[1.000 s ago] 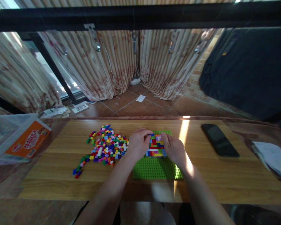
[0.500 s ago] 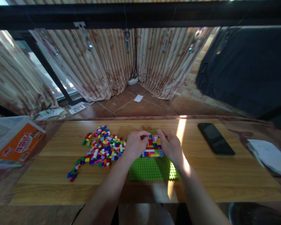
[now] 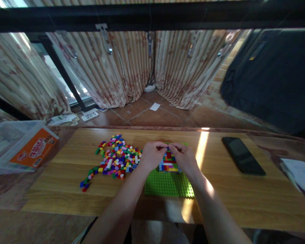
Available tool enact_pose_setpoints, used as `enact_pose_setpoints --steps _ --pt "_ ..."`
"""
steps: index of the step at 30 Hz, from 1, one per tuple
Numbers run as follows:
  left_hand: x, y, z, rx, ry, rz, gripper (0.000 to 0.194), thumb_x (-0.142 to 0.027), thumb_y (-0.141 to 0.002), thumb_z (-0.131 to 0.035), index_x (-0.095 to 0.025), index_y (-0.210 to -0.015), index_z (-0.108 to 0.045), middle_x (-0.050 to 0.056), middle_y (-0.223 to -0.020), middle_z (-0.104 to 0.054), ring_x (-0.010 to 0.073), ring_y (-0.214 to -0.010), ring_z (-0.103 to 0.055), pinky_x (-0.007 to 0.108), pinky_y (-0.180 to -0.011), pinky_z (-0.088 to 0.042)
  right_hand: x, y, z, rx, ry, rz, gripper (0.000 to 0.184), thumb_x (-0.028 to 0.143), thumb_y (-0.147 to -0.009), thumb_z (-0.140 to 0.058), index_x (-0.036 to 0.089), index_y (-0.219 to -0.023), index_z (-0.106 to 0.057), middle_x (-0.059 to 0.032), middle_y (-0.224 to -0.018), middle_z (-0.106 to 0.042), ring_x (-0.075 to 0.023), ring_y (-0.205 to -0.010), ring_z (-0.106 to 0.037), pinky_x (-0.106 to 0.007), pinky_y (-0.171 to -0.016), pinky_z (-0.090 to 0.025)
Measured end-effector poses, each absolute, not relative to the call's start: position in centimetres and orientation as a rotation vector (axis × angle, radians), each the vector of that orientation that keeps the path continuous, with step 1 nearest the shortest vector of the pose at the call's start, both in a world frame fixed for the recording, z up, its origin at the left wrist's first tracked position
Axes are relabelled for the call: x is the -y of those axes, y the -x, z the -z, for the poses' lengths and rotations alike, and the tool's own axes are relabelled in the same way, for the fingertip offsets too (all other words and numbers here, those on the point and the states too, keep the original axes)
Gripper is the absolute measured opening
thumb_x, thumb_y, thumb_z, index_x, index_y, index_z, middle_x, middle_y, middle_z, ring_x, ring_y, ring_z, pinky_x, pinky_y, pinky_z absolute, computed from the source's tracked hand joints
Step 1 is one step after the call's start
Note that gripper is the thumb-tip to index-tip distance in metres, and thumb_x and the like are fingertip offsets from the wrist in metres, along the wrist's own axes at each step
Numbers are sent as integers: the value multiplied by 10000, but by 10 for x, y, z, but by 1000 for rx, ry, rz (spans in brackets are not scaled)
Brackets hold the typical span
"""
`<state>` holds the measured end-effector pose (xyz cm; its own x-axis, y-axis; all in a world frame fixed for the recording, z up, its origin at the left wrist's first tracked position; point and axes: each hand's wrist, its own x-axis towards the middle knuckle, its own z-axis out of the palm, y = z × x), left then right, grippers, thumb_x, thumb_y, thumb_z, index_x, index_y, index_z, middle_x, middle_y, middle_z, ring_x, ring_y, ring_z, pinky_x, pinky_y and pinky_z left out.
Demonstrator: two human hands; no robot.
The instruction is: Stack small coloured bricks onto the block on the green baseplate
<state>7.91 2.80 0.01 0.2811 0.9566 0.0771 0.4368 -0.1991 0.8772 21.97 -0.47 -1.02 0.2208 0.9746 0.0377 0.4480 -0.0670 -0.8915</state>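
Observation:
A block of multicoloured building bricks (image 3: 169, 166) stands on a green studded baseplate (image 3: 165, 184), partly covered by my hands. My left hand (image 3: 154, 156) comes in from the left, thumb and forefinger pinched at a small blue building brick (image 3: 167, 148) by the far edge of the block. From the other side my right hand (image 3: 185, 158) curls in, its fingertips closed and almost touching the left ones over the far part of the block. Whatever the right fingers pinch is hidden.
Loose building bricks (image 3: 119, 159) lie heaped left of the baseplate, with a trail toward the near left. A black phone (image 3: 242, 156) rests at the right of the wooden table (image 3: 66, 200). Beyond the ends are a clear plastic box (image 3: 17, 135) with an orange label and papers (image 3: 300, 174).
My right hand has moved left and inward, so its fingertips meet those of my left hand over the brick block. The whole view has shifted slightly, with the scene sliding right.

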Motion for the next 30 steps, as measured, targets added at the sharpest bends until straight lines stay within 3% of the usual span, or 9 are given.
enact_pose_setpoints --steps 13,20,30 --pt "-24 -84 0 -1346 -1735 -824 202 -177 -785 -614 -170 -909 -774 70 -896 -775 180 -847 -711 302 -836 -546 2 -216 11 1421 1812 -650 374 421 -816 -482 182 -850 -767 -65 -755 -738 -220 -693 -650 -312 -621 -446" --pt "-20 -85 1 -1371 -1744 -809 213 -179 -783 -596 -176 -916 -763 67 -916 -771 186 -853 -704 309 -841 -553 2 -216 9 1436 1823 -608 360 424 -797 -485 200 -800 -767 -71 -761 -745 -233 -709 -654 -323 -631 -446" --pt "-13 -77 -2 -1364 -1895 -772 224 -234 -850 -549 -159 -971 -722 88 -966 -755 220 -929 -684 342 -879 -520 7 -217 11 1432 1860 -624 399 465 -816 -478 197 -875 -768 -73 -823 -750 -255 -783 -668 -340 -678 -456"
